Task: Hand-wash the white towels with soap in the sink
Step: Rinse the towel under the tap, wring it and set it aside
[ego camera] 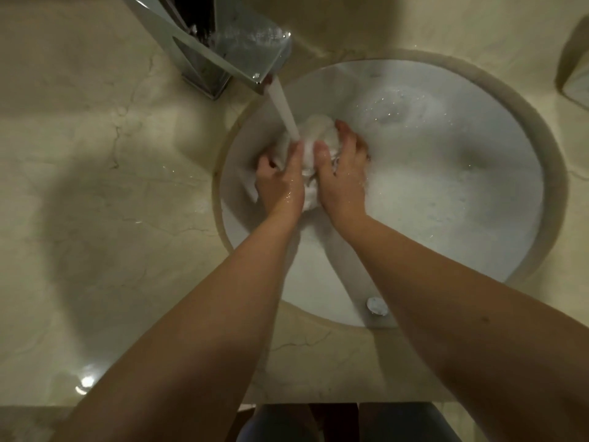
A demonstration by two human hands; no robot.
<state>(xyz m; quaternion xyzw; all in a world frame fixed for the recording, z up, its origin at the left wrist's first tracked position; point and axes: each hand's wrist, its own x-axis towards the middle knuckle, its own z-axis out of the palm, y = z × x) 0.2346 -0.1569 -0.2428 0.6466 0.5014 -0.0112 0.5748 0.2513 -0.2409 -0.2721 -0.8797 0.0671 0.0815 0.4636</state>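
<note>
We start near: overflow cap point(376, 305) on the sink point(497, 237) wall, well behind our wrists. Then our 2 hands, w/ 1 bunched white towel point(318, 130) between them. Left hand point(280, 183) curls fingers round its left side; right hand point(341, 177) cups the right side, fingers bent over the top. Suds point(414, 193) lie right of the right hand. Just beyond the fingertips, the water stream point(285, 113) hits the towel; faucet point(223, 43) further out, up-left. Towel looks soft, soaked, so prob heavy-ish & slippery w/ soap. We'd grip the thick bunched middle, not loose edges.
</note>
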